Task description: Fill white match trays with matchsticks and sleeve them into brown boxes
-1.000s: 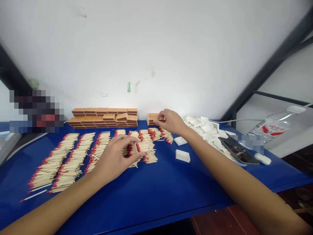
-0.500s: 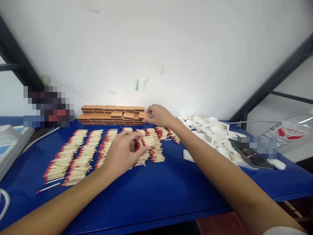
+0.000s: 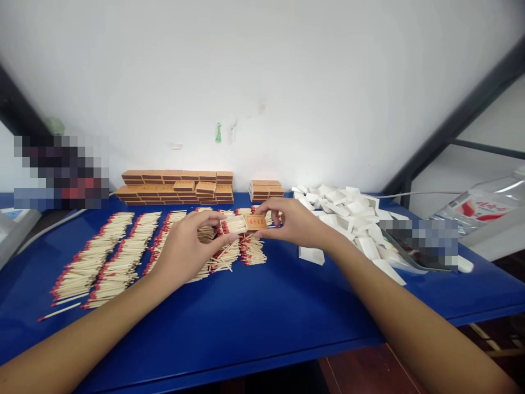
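Note:
My left hand [image 3: 180, 243] grips a white matchbox tray [image 3: 233, 226] filled with red-tipped matches, thumb at the front and fingers behind. Pinched between the thumb and fingers of my right hand [image 3: 297, 221] is an orange matchbox sleeve [image 3: 256, 223] with printed characters on top. The sleeve's left end meets the tray's right end; whether the tray has entered it is too small to tell. Under and beside my hands, loose matches [image 3: 98, 257] lie in several rows on the blue table [image 3: 262, 323].
Against the wall stands a long stack of orange matchboxes [image 3: 159, 191], with a smaller stack [image 3: 266, 190] to its right. White trays [image 3: 344, 205] are heaped on the right, next to a dark phone-like device [image 3: 414, 249] and a clear plastic bottle [image 3: 488, 208]. A single match [image 3: 59, 312] lies front left.
My right hand has come down from the matchbox stack with a sleeve, bringing it against the tray in my left hand. The view has shifted slightly, and the smaller stack is now uncovered.

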The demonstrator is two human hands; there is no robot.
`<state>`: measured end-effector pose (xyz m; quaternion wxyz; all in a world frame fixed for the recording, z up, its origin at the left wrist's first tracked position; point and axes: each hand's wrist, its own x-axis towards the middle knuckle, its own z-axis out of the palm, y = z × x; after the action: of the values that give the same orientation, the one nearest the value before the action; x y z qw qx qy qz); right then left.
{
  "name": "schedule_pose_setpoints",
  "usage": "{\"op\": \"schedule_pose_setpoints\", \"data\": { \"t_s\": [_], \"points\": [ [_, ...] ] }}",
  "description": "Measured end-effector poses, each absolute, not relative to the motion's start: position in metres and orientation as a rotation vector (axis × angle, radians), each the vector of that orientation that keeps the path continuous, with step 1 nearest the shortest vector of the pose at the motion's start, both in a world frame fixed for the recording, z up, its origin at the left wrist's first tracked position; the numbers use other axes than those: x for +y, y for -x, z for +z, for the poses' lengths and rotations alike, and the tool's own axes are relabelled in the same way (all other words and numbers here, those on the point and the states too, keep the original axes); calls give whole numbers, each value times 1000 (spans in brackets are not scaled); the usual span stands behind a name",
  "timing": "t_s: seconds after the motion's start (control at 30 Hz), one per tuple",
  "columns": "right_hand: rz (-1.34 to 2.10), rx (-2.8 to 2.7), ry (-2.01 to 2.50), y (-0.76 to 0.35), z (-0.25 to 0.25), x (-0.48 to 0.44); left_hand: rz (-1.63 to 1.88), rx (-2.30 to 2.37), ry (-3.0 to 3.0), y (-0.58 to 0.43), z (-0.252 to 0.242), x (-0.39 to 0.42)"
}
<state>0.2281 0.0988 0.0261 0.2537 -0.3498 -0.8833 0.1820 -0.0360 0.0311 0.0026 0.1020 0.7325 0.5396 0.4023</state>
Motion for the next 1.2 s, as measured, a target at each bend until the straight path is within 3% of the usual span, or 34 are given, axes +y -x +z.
{"op": "schedule_pose_setpoints", "data": {
  "t_s": [0.77,1.2],
  "points": [
    [679,-2316,765,-210,27,73,1181,1351,-2152,34,4,28],
    [609,-2174,764,-215,20,86,1334,1493,-2249,33,15,26]
  ]
}}
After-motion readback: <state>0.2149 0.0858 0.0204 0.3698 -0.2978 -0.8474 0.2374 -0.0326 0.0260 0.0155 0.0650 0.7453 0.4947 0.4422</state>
